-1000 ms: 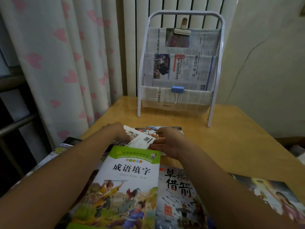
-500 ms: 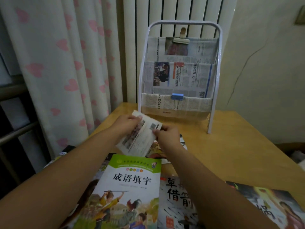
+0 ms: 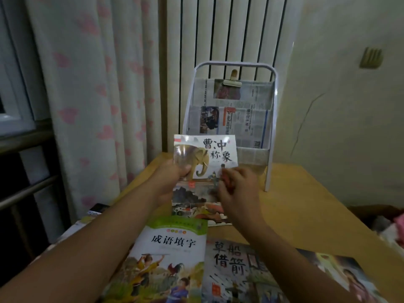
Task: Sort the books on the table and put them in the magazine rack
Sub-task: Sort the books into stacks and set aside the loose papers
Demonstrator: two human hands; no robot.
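1. I have lifted the thin glossy booklet with the golden elephant on its white cover (image 3: pixel 205 156) off the counter and turned it: a second ago its back, with the barcode, faced me; now the front faces me and it stands upright.

2. My left hand (image 3: pixel 172 178) pinches the booklet's lower left edge, thumb on the cover. My right hand (image 3: pixel 235 184) touches its lower right edge with curled fingers; whether they clamp it or only steady it I cannot tell.

3. The booklet hangs in the air in front of the white metal magazine rack lined with newspaper (image 3: pixel 231 119), covering the left part of the rack's lowest pocket but not yet inside any pocket.

4. Below the booklet, nearer me than the rack, another picture book with a painted landscape cover (image 3: pixel 196 204) lies flat on the wooden counter (image 3: pixel 306 204).

5. Nearer still lie the green-topped book with cartoon children (image 3: pixel 172 254) and, just to its right, the dark-covered book with large black characters (image 3: pixel 231 265); further right is one more illustrated cover (image 3: pixel 341 272).

6. I judge that the first book is now picked and read, so the next move is to slip it into a rack pocket; the others wait on the counter.
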